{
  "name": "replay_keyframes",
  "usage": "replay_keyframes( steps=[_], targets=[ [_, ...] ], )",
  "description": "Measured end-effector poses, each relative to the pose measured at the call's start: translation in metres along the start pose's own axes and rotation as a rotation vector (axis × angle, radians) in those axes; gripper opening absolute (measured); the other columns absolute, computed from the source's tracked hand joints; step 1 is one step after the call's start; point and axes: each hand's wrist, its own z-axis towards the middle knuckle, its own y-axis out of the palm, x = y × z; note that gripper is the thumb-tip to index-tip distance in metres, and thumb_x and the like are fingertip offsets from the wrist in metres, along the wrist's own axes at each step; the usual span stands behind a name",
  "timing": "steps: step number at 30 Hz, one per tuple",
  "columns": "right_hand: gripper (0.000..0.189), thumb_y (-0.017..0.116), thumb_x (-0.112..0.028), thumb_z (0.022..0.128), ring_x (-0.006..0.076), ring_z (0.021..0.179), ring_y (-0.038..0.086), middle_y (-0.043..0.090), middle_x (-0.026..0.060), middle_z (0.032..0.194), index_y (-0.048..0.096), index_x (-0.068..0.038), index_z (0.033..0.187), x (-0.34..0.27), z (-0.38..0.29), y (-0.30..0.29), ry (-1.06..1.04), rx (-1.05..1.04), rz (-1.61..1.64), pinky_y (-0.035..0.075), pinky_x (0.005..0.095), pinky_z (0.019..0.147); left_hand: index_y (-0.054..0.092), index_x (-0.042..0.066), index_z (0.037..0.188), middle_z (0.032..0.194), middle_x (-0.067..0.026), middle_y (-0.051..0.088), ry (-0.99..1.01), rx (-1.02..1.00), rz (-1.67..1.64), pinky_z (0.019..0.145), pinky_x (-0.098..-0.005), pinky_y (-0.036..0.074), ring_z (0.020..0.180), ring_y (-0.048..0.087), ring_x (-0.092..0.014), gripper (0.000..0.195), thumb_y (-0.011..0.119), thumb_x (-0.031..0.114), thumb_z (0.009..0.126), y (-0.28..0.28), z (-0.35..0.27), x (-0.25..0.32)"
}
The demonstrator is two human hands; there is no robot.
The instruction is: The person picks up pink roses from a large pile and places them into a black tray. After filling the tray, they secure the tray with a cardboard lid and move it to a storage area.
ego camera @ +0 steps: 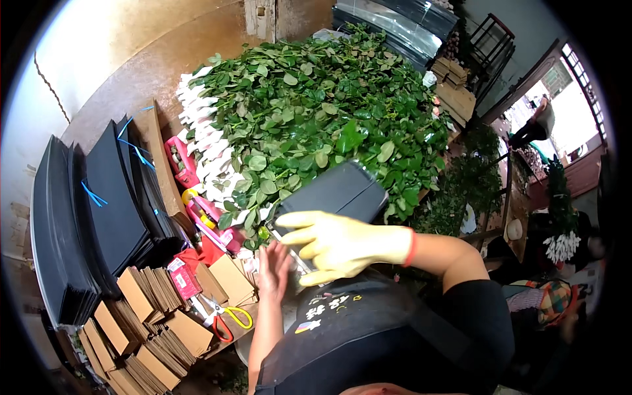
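My left hand [274, 270] is bare and raised at the table's near edge, fingers up and nothing seen in it. My right hand [348, 246] wears a pale yellow glove with a red cuff; its fingers point left, spread apart. Just beyond the glove a dark folded sheet [335, 192] rests against the leaves, its near edge partly hidden by the glove. I cannot tell whether the glove touches it. A large heap of leafy green stems [316, 108], probably roses, covers the table, with white-wrapped ends [202, 133] along its left side.
Left stand stacks of black sheets [113, 197] and cardboard pieces [173, 331]. Scissors [224, 318] with red and yellow handles lie beside a pink box [183, 279]. Pink tape dispensers [212, 222] are near the stems. Clear-wrapped sheets [395, 29] lie behind. A person [538, 123] stands at the doorway.
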Motion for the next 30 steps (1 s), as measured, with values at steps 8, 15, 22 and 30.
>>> replay_keyframes(
  steps=[8,15,22,30],
  targets=[
    [0.065,0.068,-0.027,0.105,0.0292,0.146,0.048,0.047,0.0131,0.161,0.04,-0.007,0.161,-0.07,-0.186,-0.044,1.071,1.222,-0.269,0.037,0.0387,0.122,0.019,0.012,0.168,0.169,-0.0115,0.033,0.031,-0.752,0.034,0.127,-0.0495,0.027,0.154,0.034,-0.03,0.112,0.047,0.087,0.091,0.181,-0.024,0.03],
    [0.058,0.05,-0.04,0.112,0.0238,0.143,0.051,0.041,0.0098,0.166,0.043,-0.005,0.158,-0.143,-0.229,-0.012,0.737,1.86,1.329,0.04,0.0361,0.121,0.033,0.009,0.165,0.175,-0.0172,0.016,0.463,-1.24,0.787,0.129,-0.0511,0.013,0.161,0.017,-0.034,0.099,0.015,0.082,0.1,0.303,-0.024,-0.006],
    [0.057,0.049,-0.04,0.112,0.0243,0.142,0.052,0.044,0.0101,0.163,0.045,-0.005,0.157,-0.242,-0.295,-0.026,0.546,2.086,1.007,0.04,0.0369,0.121,0.051,0.007,0.142,0.167,-0.029,0.029,0.479,-1.583,0.388,0.124,-0.0586,0.028,0.155,0.03,-0.042,0.1,0.014,0.088,0.095,0.405,-0.079,-0.093],
    [0.056,0.049,-0.041,0.113,0.0249,0.14,0.054,0.048,0.0104,0.16,0.047,-0.005,0.155,-0.274,-0.358,-0.03,0.475,2.19,0.952,0.041,0.0378,0.12,0.054,0.004,0.142,0.154,-0.0209,0.051,0.254,-1.374,0.511,0.124,-0.0485,0.033,0.142,0.049,-0.031,0.093,0.028,0.083,0.1,0.434,-0.093,-0.202]
  ],
)
